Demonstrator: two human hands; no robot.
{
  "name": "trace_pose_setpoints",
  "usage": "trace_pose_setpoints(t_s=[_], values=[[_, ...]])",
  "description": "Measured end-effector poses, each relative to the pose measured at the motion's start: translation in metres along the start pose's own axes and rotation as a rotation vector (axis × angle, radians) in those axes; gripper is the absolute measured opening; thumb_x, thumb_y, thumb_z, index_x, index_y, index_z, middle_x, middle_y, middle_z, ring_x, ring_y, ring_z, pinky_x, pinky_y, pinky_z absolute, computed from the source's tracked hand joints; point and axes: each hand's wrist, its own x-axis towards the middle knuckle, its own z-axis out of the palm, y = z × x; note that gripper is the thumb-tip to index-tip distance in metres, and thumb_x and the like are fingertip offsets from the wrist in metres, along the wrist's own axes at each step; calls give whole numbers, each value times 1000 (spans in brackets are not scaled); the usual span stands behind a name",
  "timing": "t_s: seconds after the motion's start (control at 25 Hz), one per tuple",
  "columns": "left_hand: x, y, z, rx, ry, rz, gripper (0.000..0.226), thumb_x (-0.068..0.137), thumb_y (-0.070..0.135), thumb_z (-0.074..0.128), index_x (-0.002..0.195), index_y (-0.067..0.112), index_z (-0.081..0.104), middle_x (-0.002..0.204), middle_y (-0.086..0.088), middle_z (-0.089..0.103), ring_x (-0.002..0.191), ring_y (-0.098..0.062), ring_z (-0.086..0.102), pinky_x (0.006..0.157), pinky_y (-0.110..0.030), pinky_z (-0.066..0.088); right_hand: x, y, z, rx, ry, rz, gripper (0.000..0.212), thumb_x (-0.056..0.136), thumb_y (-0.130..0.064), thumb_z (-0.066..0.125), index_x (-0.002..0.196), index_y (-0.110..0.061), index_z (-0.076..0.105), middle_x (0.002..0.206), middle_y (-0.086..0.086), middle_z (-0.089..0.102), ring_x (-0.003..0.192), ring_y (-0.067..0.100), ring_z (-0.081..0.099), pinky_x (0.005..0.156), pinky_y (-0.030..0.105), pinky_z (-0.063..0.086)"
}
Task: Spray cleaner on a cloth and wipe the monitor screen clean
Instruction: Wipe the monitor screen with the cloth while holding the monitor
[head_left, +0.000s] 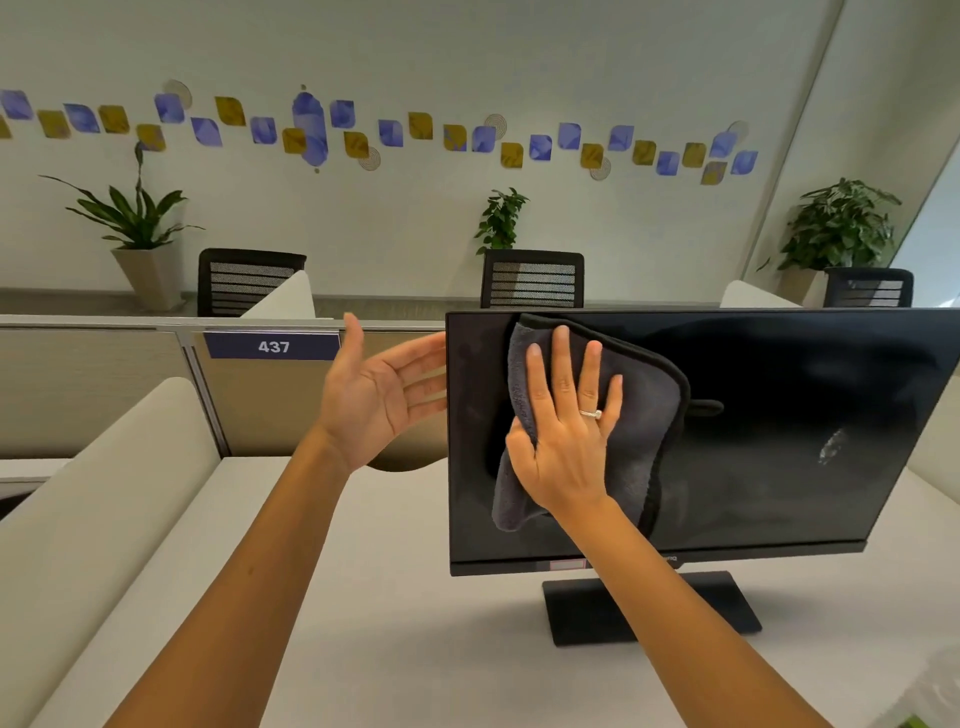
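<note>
A black monitor (779, 467) stands on its flat base on the white desk, its screen dark. A whitish smear (831, 447) shows on the right part of the screen. My right hand (563, 431) lies flat on a dark grey cloth (649, 415) and presses it against the upper left part of the screen, thumb hooked around the cloth's left fold. My left hand (374, 395) is open, palm up, with its fingertips at the monitor's left edge, reaching behind it. No spray bottle is in sight.
The white desk (363, 571) runs between curved white dividers (130, 467). A partition with a sign "437" (272, 346) stands behind. Office chairs (532, 278) and potted plants (137, 223) line the far wall. Something pale and green shows at the bottom right corner (930, 696).
</note>
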Motion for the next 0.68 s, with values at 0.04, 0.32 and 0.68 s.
trace_pose_setpoints(t_s=[0.04, 0.32, 0.68], values=[[2, 8, 1, 16, -11, 10, 94, 82, 75, 3, 126, 13, 59, 134, -12, 56, 125, -30, 50, 96, -42, 47, 3, -6, 1, 1, 1, -40, 75, 80, -36, 44, 149, -22, 18, 157, 6, 11, 145, 33, 5, 114, 57, 4], [7, 26, 6, 118, -7, 36, 95, 84, 73, 3, 132, 7, 49, 134, -14, 55, 123, -30, 52, 102, -43, 40, -20, -16, 13, -31, -89, -207, 75, 79, -35, 47, 149, -25, 21, 158, 2, 12, 145, 29, 9, 114, 55, 2], [7, 24, 10, 106, -10, 36, 93, 83, 74, 7, 133, 7, 48, 135, -11, 54, 125, -29, 50, 105, -44, 38, -41, 5, 6, -57, -77, 129, 76, 79, -29, 39, 149, -19, 12, 158, 6, 4, 145, 31, 2, 115, 53, 2]])
